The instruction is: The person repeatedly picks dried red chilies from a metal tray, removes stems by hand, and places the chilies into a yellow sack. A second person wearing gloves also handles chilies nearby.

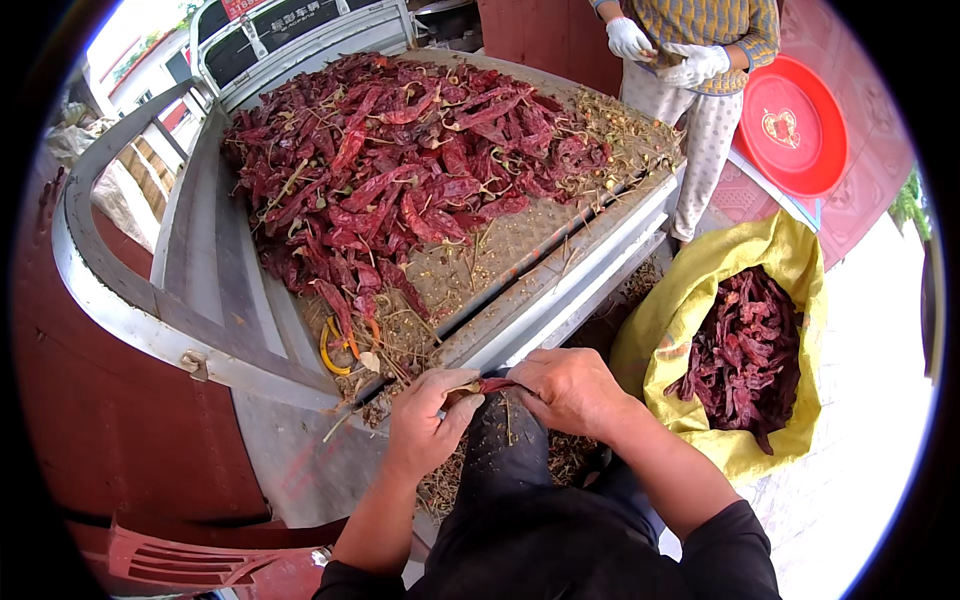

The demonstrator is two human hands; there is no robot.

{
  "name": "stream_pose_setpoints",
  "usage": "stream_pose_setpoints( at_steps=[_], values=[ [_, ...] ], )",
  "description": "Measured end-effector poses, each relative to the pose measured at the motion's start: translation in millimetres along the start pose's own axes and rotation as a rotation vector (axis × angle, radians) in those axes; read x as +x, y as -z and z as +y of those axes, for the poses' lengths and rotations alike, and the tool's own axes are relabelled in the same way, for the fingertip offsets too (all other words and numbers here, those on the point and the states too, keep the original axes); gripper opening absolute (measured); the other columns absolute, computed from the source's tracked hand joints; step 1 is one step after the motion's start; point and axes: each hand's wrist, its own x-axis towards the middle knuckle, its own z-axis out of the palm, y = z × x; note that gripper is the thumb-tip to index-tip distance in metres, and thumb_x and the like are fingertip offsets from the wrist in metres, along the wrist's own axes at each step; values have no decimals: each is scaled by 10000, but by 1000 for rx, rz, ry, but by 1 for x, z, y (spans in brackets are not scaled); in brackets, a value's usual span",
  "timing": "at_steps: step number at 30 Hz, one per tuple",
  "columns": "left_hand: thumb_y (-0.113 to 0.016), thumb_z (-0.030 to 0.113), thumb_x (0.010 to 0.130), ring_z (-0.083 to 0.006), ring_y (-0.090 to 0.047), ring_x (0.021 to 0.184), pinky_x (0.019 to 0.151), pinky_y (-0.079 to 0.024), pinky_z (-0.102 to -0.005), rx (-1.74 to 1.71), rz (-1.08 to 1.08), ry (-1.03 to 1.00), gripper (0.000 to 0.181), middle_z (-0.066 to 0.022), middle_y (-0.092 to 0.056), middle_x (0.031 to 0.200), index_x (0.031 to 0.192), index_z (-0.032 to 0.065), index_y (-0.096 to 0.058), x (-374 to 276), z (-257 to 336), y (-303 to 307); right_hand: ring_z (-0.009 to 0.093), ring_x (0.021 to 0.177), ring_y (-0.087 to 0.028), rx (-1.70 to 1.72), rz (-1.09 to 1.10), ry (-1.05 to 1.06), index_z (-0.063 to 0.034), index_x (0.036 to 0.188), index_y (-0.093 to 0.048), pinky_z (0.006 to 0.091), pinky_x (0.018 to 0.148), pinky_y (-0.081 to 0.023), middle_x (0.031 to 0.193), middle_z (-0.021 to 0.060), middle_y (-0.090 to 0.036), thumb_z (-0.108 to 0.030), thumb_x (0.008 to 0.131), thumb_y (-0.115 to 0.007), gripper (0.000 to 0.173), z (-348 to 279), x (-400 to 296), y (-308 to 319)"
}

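Observation:
Between my two hands, just past the edge of a truck bed (547, 277), is one dried red chili pepper (495, 385). My left hand (433, 416) pinches its pale stem end with thumb and fingers. The other end is gripped by my right hand (566, 390). A large heap of dried red chilies (390, 165), many with stems, lies on the bed ahead. To the right stands an open yellow woven sack (660, 330) with dark red dried chilies (742, 352) inside. Stem bits and seeds (622, 142) lie scattered on the bed.
Another person (690, 45) in white gloves stands at the bed's far right corner. Behind that person is a red plastic basin (814, 150). A metal side rail (150, 330) curves along the left, above a red plastic chair (202, 559). A yellow-orange loop (330, 349) lies near the bed's edge.

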Motion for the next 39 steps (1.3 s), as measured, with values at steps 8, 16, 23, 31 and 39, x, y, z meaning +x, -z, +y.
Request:
stream_pose_setpoints(
  at_steps=[8,16,23,31,39],
  values=[
    [-765,93,810,-296,-706,827,722,-539,-431,549,-278,-357,221,-73,-730,947,1029,95,-743,17,19,16,330,837,-693,-126,-129,-12,-92,957,-675,462,707,-563,840,98,-644,-234,885,-734,169,5,-20,17],
    [-755,120,805,-269,-664,742,647,-488,-406,514,-408,-430,110,-31,-653,817,885,117,-680,15,20,-1,382,871,-685,136,-184,46,-62,1042,-651,505,760,-553,906,141,-670,-280,940,-729,253,2,-23,7],
    [-761,75,800,-324,-604,639,590,-449,-433,437,-151,-391,107,-82,-606,728,842,75,-662,8,32,-29,166,699,-552,1031,10,-312,-33,950,-652,330,663,-478,751,51,-575,-228,1067,-637,227,-3,-51,-33],
    [-752,126,870,-349,-589,587,555,-446,-423,237,-104,-217,163,-78,-579,662,785,67,-625,-1,21,-42,121,590,-430,1868,521,-454,-106,835,-568,281,557,-367,680,-7,-477,-383,1069,-642,370,60,-87,-32],
    [-667,191,945,-339,-691,972,873,-508,-488,619,-513,-146,278,-109,-724,1022,1187,76,-739,8,-8,-59,100,613,-588,1593,533,-677,-63,1048,-676,226,510,-449,806,36,-653,-248,1101,-597,207,85,-117,-25]
  ],
)
